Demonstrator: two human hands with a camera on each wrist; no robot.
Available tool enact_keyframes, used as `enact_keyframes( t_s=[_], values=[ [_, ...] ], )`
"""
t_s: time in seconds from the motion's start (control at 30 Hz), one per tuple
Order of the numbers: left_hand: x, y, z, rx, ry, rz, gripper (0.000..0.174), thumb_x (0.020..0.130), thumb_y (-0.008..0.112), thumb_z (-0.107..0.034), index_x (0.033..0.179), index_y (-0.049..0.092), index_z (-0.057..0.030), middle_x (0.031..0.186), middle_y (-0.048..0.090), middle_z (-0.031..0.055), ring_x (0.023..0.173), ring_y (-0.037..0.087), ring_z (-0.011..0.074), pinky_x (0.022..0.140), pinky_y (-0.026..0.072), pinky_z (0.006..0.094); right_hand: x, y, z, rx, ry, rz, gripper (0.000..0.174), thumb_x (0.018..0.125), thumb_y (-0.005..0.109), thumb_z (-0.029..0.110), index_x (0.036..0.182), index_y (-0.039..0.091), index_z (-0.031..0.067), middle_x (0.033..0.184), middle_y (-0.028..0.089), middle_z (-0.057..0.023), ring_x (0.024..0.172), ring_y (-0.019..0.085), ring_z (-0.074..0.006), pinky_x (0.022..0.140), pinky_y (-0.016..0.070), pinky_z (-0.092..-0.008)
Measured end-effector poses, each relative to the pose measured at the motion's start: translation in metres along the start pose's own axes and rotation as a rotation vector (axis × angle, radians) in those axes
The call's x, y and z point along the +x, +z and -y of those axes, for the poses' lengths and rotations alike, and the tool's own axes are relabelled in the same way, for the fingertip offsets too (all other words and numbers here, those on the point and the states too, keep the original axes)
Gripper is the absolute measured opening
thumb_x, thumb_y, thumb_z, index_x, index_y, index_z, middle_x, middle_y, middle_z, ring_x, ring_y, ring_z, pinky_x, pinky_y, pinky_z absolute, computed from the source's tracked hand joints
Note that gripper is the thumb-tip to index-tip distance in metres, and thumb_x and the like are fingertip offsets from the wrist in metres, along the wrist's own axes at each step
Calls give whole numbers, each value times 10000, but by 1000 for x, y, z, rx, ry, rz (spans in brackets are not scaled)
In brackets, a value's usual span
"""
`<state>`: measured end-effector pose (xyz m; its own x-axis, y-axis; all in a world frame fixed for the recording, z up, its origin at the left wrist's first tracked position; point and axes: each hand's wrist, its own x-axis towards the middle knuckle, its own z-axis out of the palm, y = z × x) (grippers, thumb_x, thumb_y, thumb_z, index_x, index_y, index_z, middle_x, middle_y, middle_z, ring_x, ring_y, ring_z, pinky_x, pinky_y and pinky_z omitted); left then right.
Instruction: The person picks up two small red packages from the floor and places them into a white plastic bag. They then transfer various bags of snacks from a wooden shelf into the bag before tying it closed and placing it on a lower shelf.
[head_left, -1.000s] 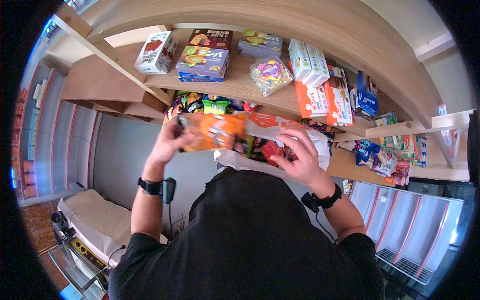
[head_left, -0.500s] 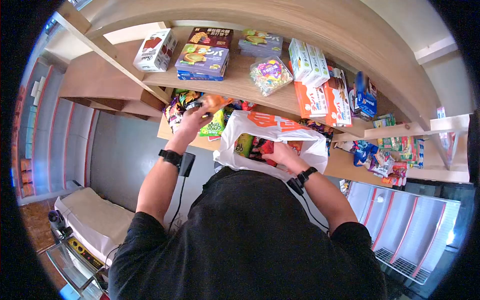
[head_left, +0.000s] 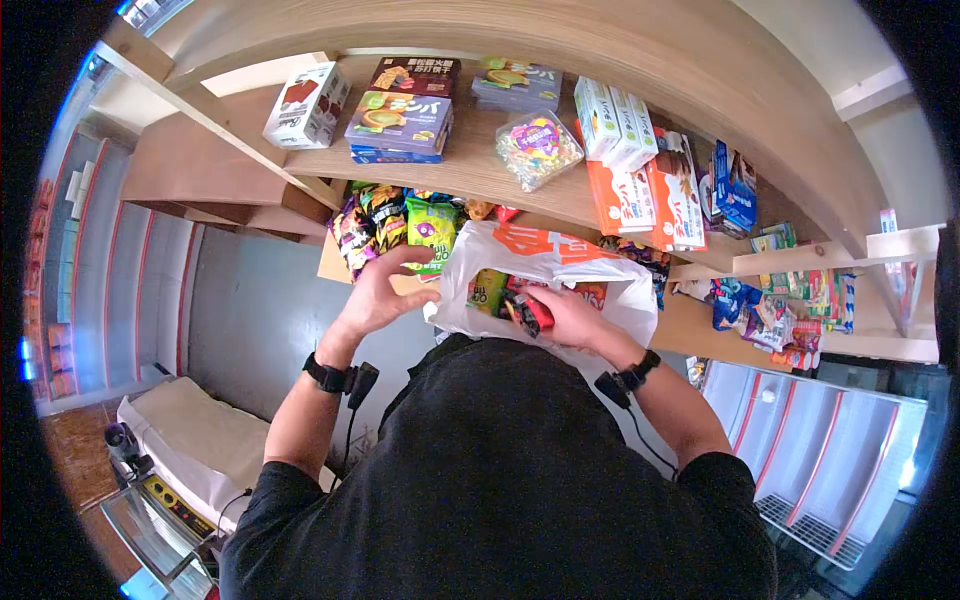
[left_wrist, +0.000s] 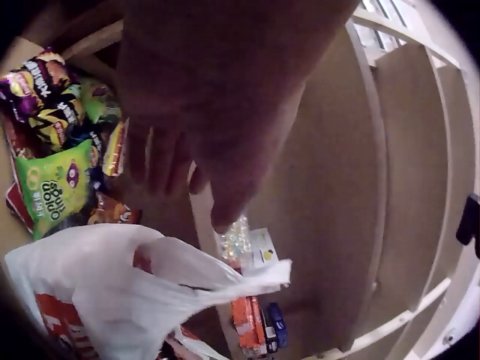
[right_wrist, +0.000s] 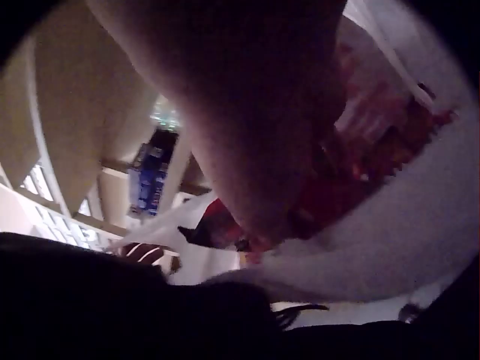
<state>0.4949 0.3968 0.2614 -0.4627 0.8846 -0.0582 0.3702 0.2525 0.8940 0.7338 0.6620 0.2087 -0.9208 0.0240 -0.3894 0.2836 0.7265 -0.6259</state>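
Observation:
In the head view a white plastic bag with orange print (head_left: 630, 285) stands open on the lower shelf, with snack packets inside. My right hand (head_left: 575, 322) reaches into it and grips a red and black packet (head_left: 532, 314); in the right wrist view that hand (right_wrist: 262, 127) is dark against red packaging. My left hand (head_left: 372, 292) is empty at the bag's left edge, fingers spread and slightly bent. Just beyond it lies a green onion rings packet (head_left: 432, 228), also visible in the left wrist view (left_wrist: 56, 187), beside other snack packets (head_left: 385, 215).
On the upper shelf (head_left: 470, 150) are a white box (head_left: 308, 105), purple boxes (head_left: 400, 122), a clear candy pack (head_left: 538, 150) and orange boxes (head_left: 677, 195). More packets (head_left: 735, 305) lie at the lower right. A covered surface (head_left: 190, 440) is at the lower left.
My left hand carried an orange packet to the back of the lower shelf, let it go and drew back toward the bag. My right hand went into the bag and took hold of the red and black packet.

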Motion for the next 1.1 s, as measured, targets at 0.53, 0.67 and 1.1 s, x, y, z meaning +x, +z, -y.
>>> enact_keyframes(
  t_s=[0.53,0.67,1.1],
  values=[
    [-5,-41,-11,-308,-61,107,677,763,913,-222,1298,588,36,1154,681,56,1052,623,128,939,510,314,-7,-56,93,515,-334,-329,568,840,835,184,1329,602,13,1281,662,-127,1073,681,-193,936,545,-325],
    [-21,-79,44,-347,-451,-7,549,826,852,-292,1200,665,64,994,738,69,855,678,130,818,554,292,-10,-31,27,460,92,-61,393,861,785,289,1110,695,-2,934,745,-169,816,734,-260,763,572,-373],
    [86,4,143,-148,-569,-220,752,837,842,-380,1347,535,79,971,712,119,782,657,149,680,536,304,53,48,-60,879,549,-100,603,903,681,590,1256,696,102,984,736,-80,853,689,-223,793,535,-379]
  ],
)
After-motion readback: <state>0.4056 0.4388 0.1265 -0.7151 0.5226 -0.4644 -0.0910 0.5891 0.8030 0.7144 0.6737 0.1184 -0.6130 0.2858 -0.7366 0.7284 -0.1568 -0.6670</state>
